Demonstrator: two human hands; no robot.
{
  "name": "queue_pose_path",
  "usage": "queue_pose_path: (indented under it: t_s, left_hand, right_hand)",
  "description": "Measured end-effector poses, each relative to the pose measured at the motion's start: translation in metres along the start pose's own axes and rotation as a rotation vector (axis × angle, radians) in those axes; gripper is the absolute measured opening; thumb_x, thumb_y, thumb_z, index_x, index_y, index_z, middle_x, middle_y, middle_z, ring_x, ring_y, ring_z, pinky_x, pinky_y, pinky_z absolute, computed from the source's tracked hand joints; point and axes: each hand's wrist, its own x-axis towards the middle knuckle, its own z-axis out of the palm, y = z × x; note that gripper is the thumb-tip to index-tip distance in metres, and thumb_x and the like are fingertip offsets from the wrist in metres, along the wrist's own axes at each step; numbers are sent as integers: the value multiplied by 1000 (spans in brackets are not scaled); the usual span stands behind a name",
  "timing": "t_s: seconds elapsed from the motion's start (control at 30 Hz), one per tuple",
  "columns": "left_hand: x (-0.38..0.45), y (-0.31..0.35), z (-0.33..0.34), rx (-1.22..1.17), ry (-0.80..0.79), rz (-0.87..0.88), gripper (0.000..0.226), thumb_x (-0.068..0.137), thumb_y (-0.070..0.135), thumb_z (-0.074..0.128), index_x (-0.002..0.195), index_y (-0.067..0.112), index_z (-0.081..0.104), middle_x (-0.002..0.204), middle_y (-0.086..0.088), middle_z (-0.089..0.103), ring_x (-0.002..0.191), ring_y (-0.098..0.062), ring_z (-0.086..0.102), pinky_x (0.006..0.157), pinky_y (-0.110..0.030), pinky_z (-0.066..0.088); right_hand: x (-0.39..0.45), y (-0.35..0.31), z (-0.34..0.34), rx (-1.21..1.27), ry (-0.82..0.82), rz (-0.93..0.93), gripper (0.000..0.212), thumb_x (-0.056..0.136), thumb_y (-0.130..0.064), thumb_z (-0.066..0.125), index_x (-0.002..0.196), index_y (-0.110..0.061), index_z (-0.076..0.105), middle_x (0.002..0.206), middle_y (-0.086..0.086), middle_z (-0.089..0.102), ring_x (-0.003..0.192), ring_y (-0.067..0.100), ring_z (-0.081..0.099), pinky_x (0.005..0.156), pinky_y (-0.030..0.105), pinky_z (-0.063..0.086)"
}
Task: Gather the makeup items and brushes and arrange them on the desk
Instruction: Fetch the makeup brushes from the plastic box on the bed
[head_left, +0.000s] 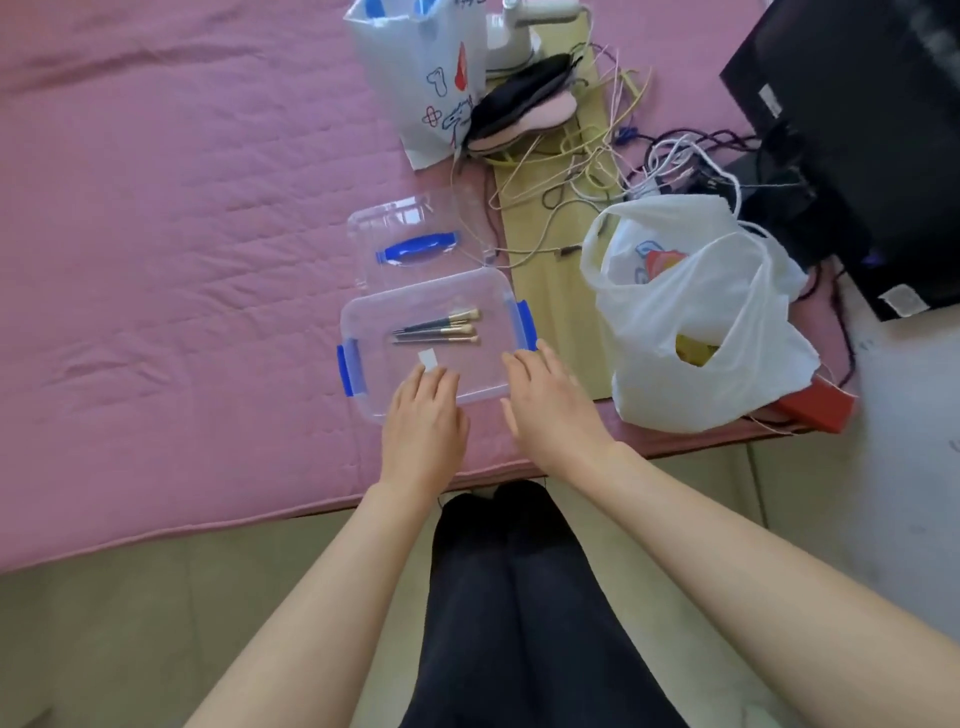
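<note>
1. My left hand (423, 415) rests on the near edge of the clear plastic box with blue clips (358, 332), fingers flat, holding nothing.
2. Three thin dark brushes (439, 328) lie inside the box on the pink bed (156, 260), so I still must take them to the worktop.
3. My right hand (550, 400) is open too.

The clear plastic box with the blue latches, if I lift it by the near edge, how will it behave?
The clear plastic box probably feels light, holding only three brushes and a small white piece. Its thin walls may flex a little. Tilted, the loose brushes would likely roll or slide.
</note>
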Motion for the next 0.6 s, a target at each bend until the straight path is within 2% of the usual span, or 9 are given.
queue_pose_path:
  t_s: [0.33,0.5,0.6]
  left_hand:
    - [84,-63,90,-5,-24,-25,36,90,13,51,125,5,54,129,-9,55,128,-28,42,102,-36,36]
    - [124,-93,134,-26,-139,-70,42,92,17,46,133,8,47,136,-6,48,129,-26,36,103,-35,35]
    - [143,-106,151,-21,-188,-93,48,92,18,47,138,9,41,146,-7,38,137,-26,28,108,-39,32]
  right_hand:
    - [108,21,87,-54,-79,-85,56,99,-26,40,147,-5,21,146,10,33,145,32,13,118,40,18]
    - [162,27,116,-78,-85,-102,57,96,-16,45,147,-5,21,144,10,34,143,32,19,115,38,24]
    - [188,28,128,-107,-69,-120,50,93,-12,46,140,-6,31,141,11,37,139,30,24,109,35,32]
